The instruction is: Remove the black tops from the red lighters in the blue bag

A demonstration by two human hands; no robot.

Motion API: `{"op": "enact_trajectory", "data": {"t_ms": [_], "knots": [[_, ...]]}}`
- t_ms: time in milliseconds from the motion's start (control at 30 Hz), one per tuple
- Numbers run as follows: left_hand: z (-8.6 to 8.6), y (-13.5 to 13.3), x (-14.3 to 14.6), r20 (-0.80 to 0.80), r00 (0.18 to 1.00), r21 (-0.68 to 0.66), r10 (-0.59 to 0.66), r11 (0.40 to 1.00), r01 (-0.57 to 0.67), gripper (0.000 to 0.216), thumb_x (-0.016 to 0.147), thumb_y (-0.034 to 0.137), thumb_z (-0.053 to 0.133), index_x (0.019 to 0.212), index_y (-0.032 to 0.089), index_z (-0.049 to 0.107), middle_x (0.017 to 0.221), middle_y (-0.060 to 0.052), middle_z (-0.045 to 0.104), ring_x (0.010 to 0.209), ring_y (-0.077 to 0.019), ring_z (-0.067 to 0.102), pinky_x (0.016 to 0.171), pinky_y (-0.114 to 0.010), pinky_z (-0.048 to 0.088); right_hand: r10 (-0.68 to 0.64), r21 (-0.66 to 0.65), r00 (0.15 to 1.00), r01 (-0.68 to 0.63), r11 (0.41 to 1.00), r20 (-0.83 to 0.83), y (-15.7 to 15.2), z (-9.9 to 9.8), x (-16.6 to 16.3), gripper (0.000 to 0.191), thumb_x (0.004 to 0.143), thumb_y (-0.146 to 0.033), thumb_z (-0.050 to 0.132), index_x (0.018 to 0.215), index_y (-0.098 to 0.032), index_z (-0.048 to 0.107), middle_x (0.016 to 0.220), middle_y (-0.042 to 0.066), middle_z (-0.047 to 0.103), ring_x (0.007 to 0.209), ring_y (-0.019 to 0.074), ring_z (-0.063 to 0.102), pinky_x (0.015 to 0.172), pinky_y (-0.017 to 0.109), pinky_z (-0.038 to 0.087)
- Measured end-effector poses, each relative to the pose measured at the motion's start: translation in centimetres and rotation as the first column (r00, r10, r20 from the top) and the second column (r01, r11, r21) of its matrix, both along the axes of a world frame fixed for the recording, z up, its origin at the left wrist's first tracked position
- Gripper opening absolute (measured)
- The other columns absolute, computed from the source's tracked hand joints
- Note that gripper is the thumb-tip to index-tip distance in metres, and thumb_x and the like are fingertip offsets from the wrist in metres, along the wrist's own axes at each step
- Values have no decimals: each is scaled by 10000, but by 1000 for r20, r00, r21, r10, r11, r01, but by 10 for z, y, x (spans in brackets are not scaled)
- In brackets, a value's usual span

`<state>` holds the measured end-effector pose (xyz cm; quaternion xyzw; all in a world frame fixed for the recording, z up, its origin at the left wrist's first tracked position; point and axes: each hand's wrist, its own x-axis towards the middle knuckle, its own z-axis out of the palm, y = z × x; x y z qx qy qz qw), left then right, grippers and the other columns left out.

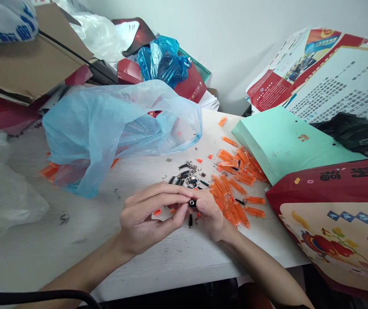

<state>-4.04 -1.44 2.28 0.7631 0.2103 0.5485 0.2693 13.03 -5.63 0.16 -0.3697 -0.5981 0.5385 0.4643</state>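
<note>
My left hand (150, 216) and my right hand (211, 214) meet over the table. Their fingertips close together on a small black cylindrical part (192, 203), whose round end with a pale ring faces me. The rest of that part is hidden by the fingers. Just beyond my fingers lies a loose group of small black and metal parts (184, 174), with a shiny metal ring (192, 182) among them. Another black piece (190, 221) rests on the table below my fingers. To the right of my right hand, many orange translucent plastic tubes (225, 195) are heaped.
A pale blue plastic bag (106, 124) lies at the back left, partly over more orange pieces (50, 171). On the right stand a mint-green folder (274, 137) and a red printed bag (332, 214). Boxes and a blue foil bag (164, 60) are piled at the back.
</note>
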Motion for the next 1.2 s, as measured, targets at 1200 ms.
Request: {"op": "enact_trajectory", "data": {"t_ms": [1200], "knots": [[0,-1,-3,-70,997,101,40,994,-32,278,830,17,771,1002,232,731,891,-13,833,762,-175,810,671,-281,703,37,19,993,-40,999,116,4,-11,7,532,992,-668,368,827,-226,614,781,57,586,802,249,571,785,412,543]]}}
